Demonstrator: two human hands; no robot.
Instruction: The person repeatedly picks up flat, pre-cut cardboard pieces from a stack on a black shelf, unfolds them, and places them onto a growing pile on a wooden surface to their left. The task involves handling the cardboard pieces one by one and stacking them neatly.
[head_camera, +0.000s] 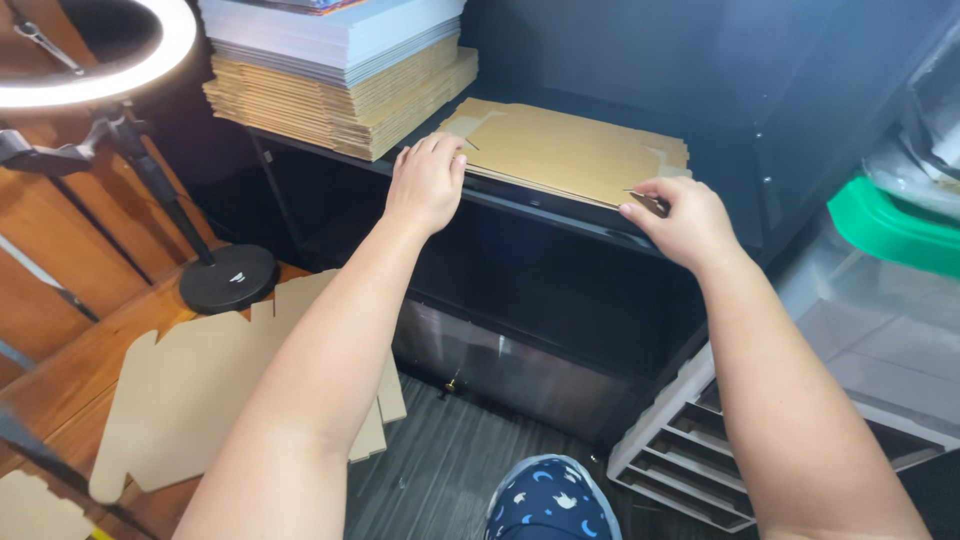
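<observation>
A short stack of flat brown cardboard blanks (570, 150) lies on a black shelf (545, 205) in front of me. My left hand (427, 180) rests palm down on the stack's near left corner, fingers spread over the edge. At the stack's near right edge my right hand (680, 220) pinches the top blank between thumb and fingers. Both arms reach forward from below.
A tall pile of flat cardboard and white sheets (340, 70) sits at the shelf's left. A ring light on a round black base (228, 278) stands on the wooden table (60, 370), where more cardboard blanks (190, 390) lie. A grey drawer unit (690, 450) and clear bin with green lid (890, 230) stand right.
</observation>
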